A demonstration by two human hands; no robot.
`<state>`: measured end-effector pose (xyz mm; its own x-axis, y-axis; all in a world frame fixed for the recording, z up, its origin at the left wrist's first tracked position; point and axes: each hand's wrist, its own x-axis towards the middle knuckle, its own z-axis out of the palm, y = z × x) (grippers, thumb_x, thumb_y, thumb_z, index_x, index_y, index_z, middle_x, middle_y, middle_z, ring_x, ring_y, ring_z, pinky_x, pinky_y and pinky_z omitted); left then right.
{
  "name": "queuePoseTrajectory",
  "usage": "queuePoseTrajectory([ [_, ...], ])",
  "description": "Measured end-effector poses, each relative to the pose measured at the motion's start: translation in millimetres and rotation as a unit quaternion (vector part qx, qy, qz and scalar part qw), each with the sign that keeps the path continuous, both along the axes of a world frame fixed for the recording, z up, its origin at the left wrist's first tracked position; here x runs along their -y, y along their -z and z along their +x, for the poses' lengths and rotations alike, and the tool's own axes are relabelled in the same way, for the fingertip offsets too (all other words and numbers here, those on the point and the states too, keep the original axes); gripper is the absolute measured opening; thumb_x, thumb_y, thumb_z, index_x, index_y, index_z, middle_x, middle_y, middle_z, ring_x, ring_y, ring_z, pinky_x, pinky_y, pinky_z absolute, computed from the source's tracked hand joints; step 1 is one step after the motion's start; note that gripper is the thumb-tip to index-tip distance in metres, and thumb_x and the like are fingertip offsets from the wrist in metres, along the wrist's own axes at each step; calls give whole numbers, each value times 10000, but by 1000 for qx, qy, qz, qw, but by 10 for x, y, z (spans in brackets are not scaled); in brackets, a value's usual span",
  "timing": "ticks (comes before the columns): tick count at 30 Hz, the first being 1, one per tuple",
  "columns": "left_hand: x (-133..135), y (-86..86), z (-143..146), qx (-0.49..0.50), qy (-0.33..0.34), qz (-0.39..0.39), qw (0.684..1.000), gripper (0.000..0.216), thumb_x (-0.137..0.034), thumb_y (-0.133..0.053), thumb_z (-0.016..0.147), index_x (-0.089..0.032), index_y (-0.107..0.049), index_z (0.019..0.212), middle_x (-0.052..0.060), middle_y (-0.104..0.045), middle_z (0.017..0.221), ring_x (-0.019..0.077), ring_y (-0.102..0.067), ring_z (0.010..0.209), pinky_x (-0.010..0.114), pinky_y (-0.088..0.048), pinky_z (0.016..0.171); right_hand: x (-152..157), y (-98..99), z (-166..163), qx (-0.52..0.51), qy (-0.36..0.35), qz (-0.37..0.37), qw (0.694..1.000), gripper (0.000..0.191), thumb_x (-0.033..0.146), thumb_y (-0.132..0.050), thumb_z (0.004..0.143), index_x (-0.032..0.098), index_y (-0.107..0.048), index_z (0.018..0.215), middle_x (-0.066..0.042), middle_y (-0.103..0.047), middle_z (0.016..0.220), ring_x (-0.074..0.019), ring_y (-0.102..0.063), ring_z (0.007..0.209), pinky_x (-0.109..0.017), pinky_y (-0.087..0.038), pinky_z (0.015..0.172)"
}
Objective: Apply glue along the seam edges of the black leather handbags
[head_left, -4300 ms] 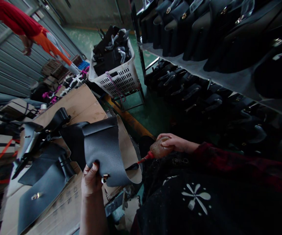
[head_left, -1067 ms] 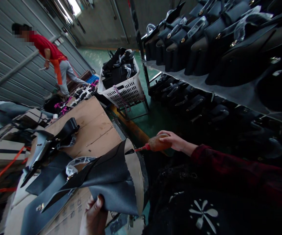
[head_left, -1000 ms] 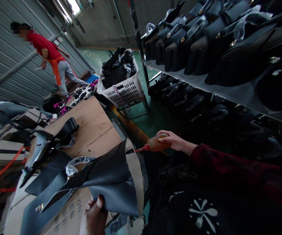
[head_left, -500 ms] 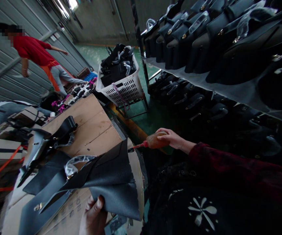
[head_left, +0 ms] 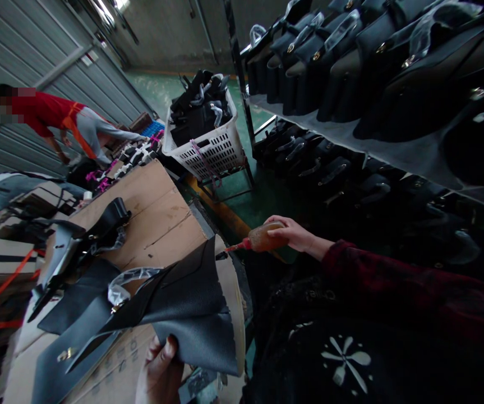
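Observation:
In the head view my left hand (head_left: 164,365) grips the lower edge of a black leather handbag (head_left: 191,300), thumb on the outside, its other fingers partly hidden. The bag lies tilted, its pale raw edge turned toward my body. My right hand (head_left: 287,233) is wrapped round a squeeze bottle (head_left: 263,238) of amber liquid. The bottle's thin red nozzle points left and its tip is at the upper corner of the bag's edge; whether it touches I cannot tell. A handle in clear plastic wrap (head_left: 119,289) curves up from the bag.
Cardboard (head_left: 166,202) covers the worktable, with another black bag (head_left: 109,224) on it. Beyond stands a white basket (head_left: 208,151) of black bags. A rack shelf (head_left: 309,120) of black bags fills the right. A person in red (head_left: 52,112) bends over at the far left.
The bottle and my right hand have shifted slightly left and up, the nozzle staying at the bag's corner. The person in red has bent further down and lowered their arms.

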<state>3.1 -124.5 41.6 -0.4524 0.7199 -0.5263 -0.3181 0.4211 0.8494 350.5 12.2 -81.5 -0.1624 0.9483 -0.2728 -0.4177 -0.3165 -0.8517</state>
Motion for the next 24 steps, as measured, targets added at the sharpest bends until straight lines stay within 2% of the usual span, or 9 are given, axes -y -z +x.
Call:
queuePoseTrajectory([
  [5,30,11,-65,-4,17,-8,1000,373,-349,-911,383,-216,-764,699,63,-753,761,285,-708,772,329,-589,676,-16,-2,-37,-16,-18,-15,1000,395,343,-832,493,177,-632,790,6,-623,726,-149,-550,649,-268,-394,589],
  [10,43,-28,-34,-3,29,-16,999,331,-353,-905,408,-231,-757,677,51,-756,779,309,-704,871,366,-581,780,36,39,22,-16,-48,-7,999,385,325,-832,495,173,-640,792,14,-620,691,-138,-547,630,-253,-390,578],
  [13,29,-38,-8,0,40,-13,999,329,-350,-909,398,-223,-755,659,47,-755,764,312,-708,851,375,-578,800,48,40,45,9,-59,8,998,377,342,-831,511,173,-645,792,12,-621,688,-142,-549,633,-254,-391,577],
  [18,18,-34,-13,15,43,1,999,298,-297,-912,398,-231,-747,638,29,-748,726,299,-711,819,381,-570,828,-1,22,14,6,-20,10,1000,384,340,-821,504,181,-642,804,7,-627,729,-155,-553,665,-267,-398,600],
  [24,45,-21,-14,6,40,3,999,328,-329,-906,414,-235,-759,692,30,-757,773,319,-709,854,411,-571,836,4,48,26,10,-45,5,999,378,331,-825,500,178,-638,791,14,-614,695,-153,-538,652,-273,-377,607],
])
